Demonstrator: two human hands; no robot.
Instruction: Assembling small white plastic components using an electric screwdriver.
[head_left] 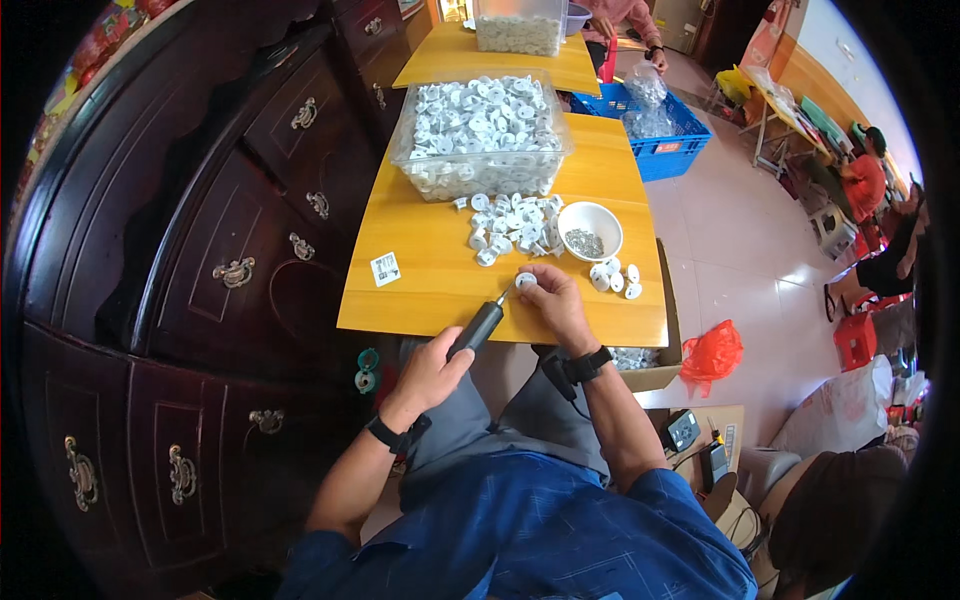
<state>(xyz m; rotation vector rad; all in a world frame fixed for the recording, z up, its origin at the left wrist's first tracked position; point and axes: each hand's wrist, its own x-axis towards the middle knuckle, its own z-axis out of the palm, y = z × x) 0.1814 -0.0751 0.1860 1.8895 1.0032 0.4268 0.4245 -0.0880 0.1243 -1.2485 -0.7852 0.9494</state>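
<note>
My left hand is closed around a black pen-shaped electric screwdriver, its metal tip slanting up and to the right. Between the fingers of my right hand is a small round white plastic part. The screwdriver's tip is close beside this part; whether they touch I cannot tell. Just beyond lies a loose heap of similar white parts. A white bowl of small metal pieces, seemingly screws, stands right of the heap. Several more white parts lie in front of the bowl.
A clear plastic bin full of white parts stands farther back on the yellow table. A printed square label lies at left. Dark drawers line the left side. Beyond the blue crate, another person's hand holds a clear bag.
</note>
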